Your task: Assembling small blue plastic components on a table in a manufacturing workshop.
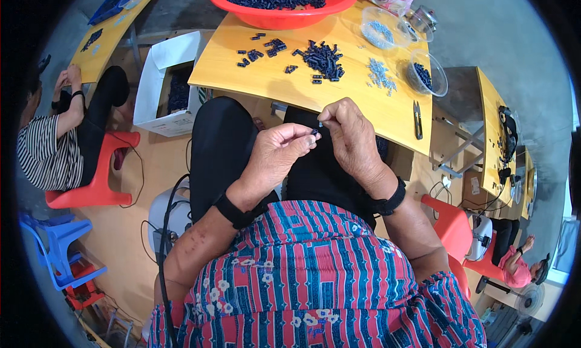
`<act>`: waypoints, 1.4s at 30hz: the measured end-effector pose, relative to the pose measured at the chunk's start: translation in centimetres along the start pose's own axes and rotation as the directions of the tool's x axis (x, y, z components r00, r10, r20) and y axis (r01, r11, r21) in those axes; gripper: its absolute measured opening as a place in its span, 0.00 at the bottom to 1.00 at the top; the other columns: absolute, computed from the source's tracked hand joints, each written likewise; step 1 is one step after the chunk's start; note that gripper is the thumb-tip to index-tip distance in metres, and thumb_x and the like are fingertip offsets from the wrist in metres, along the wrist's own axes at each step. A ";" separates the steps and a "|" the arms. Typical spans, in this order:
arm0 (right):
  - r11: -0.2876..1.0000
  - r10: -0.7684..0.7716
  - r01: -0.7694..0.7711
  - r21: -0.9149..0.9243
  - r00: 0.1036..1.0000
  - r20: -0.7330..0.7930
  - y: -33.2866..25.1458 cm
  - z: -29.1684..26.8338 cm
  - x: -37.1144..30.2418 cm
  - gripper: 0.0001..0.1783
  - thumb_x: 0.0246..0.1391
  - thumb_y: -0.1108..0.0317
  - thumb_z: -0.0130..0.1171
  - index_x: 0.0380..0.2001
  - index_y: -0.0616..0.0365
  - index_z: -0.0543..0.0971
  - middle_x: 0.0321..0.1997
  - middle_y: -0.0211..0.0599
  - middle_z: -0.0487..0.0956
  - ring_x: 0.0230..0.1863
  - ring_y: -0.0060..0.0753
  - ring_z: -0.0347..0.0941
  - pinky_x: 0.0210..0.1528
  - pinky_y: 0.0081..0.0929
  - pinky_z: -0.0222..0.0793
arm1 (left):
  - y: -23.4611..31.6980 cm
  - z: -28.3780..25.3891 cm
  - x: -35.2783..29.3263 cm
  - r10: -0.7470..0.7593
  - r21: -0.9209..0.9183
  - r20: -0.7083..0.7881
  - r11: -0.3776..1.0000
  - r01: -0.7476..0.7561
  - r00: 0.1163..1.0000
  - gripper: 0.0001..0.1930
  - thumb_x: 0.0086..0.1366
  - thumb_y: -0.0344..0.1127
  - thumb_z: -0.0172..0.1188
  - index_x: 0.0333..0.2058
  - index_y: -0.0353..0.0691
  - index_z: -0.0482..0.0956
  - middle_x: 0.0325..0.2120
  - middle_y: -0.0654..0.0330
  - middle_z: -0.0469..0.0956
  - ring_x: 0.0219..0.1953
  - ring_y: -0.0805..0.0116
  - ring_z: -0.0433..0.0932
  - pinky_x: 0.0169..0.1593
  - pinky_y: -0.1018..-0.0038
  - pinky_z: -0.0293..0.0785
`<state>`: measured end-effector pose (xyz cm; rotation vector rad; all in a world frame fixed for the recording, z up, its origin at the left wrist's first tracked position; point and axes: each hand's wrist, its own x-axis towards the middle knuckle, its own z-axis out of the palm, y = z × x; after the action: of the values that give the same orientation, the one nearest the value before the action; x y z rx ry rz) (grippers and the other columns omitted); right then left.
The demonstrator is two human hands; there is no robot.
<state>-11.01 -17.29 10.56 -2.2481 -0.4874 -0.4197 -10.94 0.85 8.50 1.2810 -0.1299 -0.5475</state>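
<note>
Above my lap, just short of the table edge, my left hand pinches a small dark plastic part between thumb and forefinger. Close beside it, my right hand grips a tiny silvery metal piece in its fingertips. The two small parts are almost together; whether they touch is too small to tell. On the yellow table ahead lies a heap of dark plastic parts, with smaller groups to its left. A scatter of small silvery pieces lies right of the heap.
A red basin of dark parts stands at the table's far side. Clear tubs and black-handled snips are at the right. A white carton stands left of my knees. Another person sits at the left table.
</note>
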 end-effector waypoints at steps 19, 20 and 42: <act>0.975 -0.155 0.150 -0.162 0.988 -0.019 -2.1 1.1 0.6 0.04 0.54 0.79 0.53 0.32 0.63 0.69 0.30 0.43 0.72 0.29 0.46 0.73 0.29 0.34 0.72 | 1.2 0.0 -1.1 -0.052 -0.122 -0.037 0.991 0.047 0.998 0.11 0.67 0.37 0.58 0.43 0.37 0.79 0.30 0.68 0.78 0.32 0.83 0.75 0.31 0.87 0.68; 0.977 -0.147 0.143 -0.157 0.989 -0.017 -2.1 1.1 0.5 0.03 0.55 0.78 0.52 0.32 0.63 0.69 0.30 0.44 0.72 0.29 0.46 0.73 0.29 0.34 0.72 | 1.3 0.0 -1.1 -0.061 -0.114 -0.044 0.992 0.056 0.997 0.10 0.67 0.36 0.58 0.43 0.37 0.79 0.30 0.68 0.78 0.32 0.83 0.75 0.31 0.87 0.69; 0.978 -0.208 0.208 -0.031 0.978 0.003 -2.4 1.3 0.2 0.07 0.51 0.82 0.54 0.34 0.61 0.72 0.33 0.42 0.75 0.33 0.45 0.74 0.35 0.32 0.73 | 1.0 -0.4 -1.7 0.183 0.049 -0.015 0.982 -0.182 0.983 0.06 0.67 0.31 0.57 0.35 0.35 0.78 0.28 0.70 0.75 0.30 0.86 0.69 0.34 0.85 0.67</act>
<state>-11.80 -14.74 11.33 -2.2345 -0.7240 -0.5376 -12.00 2.14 9.66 1.3045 -0.2428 -0.3765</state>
